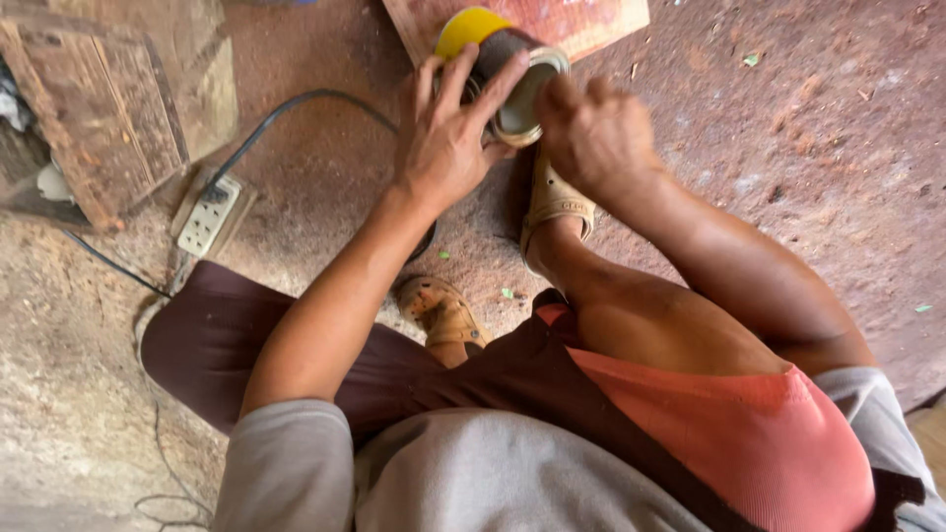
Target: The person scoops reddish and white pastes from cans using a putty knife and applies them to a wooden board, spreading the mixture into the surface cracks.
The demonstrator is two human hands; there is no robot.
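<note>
Fingers of the left hand (448, 138) wrap around the side of a dark tin can (507, 84) with a yellow end, steadying it above the dusty floor (808, 148) while the right hand (591, 133) pinches narrowly at its open rim.

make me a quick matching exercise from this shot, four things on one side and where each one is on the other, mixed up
Things:
1. tin can with yellow cap
2. power strip
3. wooden board
4. sandal

Places:
A. on the foot, just below the right hand
B. flat on the dirt floor at the left, cable running from it
C. held between both hands, the left hand wrapped round its side
D. on the ground at the top edge, behind the can

Pairs: 1-C, 2-B, 3-D, 4-A
</note>
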